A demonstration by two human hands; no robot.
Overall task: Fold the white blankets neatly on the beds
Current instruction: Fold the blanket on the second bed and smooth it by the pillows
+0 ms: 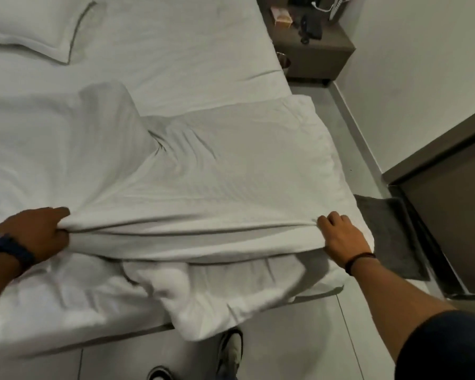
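A white blanket (220, 176) lies rumpled across the near half of the bed (176, 50). Its near edge is pulled into a taut fold between my hands. My left hand (39, 233) grips that bunched edge at the left, fingers closed around the cloth. My right hand (342, 237) pinches the same edge at the right, near the bed's corner. Below the held fold, a loose part of the blanket (203, 300) hangs over the foot of the bed toward the floor.
A white pillow (36, 26) lies at the far left of the bed. A dark bedside table (321, 50) with small objects stands at the far right. A grey mat (390, 234) lies on the floor by a door (450, 215). My shoes (231, 349) stand at the bed's foot.
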